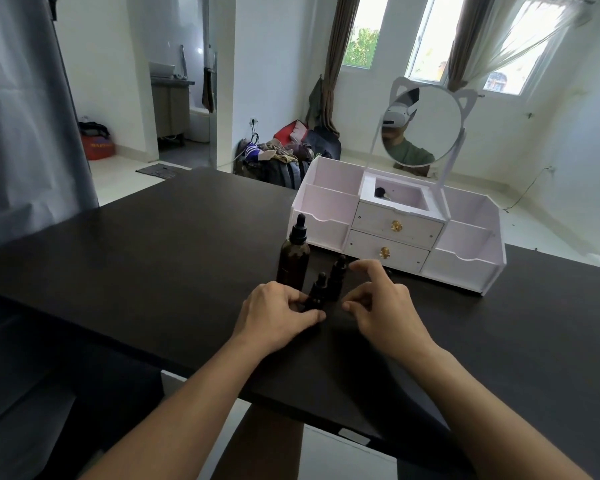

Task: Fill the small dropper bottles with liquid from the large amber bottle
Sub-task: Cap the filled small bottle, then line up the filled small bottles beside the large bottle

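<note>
No text, label, brand or number could be read anywhere. The large amber bottle (293,261) and the two small dropper bottles (317,292) beside it showed plain dark sides with no label in sight. The white organizer (395,233) bore no lettering on its drawers. A red bag (97,147) on the floor far off carried blurred marks, too small to make out.

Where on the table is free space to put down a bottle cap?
Bare table lies left of the large amber bottle, and right of the right hand, before the white organizer. It is crowded around the small bottles, where the left hand grips one.
</note>
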Available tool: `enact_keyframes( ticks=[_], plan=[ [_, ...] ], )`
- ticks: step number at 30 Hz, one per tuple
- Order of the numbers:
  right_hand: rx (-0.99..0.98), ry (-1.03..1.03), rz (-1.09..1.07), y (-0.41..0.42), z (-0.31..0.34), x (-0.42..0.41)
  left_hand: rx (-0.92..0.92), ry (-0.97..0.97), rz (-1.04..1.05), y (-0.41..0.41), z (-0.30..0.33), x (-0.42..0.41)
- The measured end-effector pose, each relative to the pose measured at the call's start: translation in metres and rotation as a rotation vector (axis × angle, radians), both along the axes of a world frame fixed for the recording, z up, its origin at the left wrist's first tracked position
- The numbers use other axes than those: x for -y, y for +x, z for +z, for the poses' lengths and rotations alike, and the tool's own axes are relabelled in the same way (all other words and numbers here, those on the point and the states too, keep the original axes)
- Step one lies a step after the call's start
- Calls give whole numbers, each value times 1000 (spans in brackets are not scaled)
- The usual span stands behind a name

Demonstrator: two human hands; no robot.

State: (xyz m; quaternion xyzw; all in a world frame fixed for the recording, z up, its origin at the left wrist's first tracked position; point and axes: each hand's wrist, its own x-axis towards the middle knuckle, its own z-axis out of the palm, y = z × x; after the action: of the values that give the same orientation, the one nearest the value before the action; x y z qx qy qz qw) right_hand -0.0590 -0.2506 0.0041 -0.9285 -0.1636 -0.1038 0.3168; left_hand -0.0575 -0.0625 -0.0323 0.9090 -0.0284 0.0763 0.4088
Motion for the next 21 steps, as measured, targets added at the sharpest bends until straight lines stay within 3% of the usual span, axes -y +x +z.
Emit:
enact_keyframes(
  ticks=[5, 11, 15, 21],
  plan=[
    [-28, -140, 5, -6, -12, 27, 29, 47, 25, -1, 0, 1],
    [-15, -417, 178, -22, -24, 51, 39, 78, 13, -4, 2, 3],
    [-146, -493, 285, -37, -31, 68, 17, 108, 6, -5, 5, 4],
    [-192, -539, 240, -56, -29, 95, -13, 158, -48, -11, 12, 21]
  ],
)
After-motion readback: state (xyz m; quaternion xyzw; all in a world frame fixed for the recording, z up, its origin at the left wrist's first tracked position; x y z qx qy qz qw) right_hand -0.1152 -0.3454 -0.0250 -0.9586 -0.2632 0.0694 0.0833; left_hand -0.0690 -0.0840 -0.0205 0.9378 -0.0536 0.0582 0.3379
